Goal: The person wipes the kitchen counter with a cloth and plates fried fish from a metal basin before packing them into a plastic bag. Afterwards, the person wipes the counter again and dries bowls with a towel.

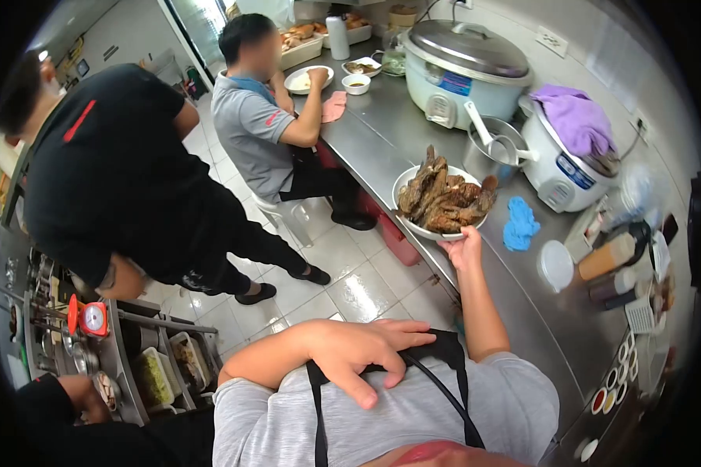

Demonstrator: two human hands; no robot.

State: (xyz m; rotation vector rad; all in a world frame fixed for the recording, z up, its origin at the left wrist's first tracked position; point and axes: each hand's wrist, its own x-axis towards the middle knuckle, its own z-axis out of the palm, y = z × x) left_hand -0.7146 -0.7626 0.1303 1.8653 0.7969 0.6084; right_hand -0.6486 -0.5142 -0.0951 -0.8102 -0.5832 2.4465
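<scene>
The fried fish (444,198) are showing mottled dark and golden brown; their plate (403,184) is gleaming white. The counter (382,140) is shining silver-grey. A towel (575,121) is showing purple, a scale (74,313) bright red. The wearer's shirt (288,424) is looking heathered grey, the apron strap (317,405) black, a standing person's shirt (109,179) black with a red stripe (79,121).

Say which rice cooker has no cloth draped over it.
The larger, farther rice cooker, its silver lid bare; the nearer rice cooker carries a purple cloth on top.
</scene>
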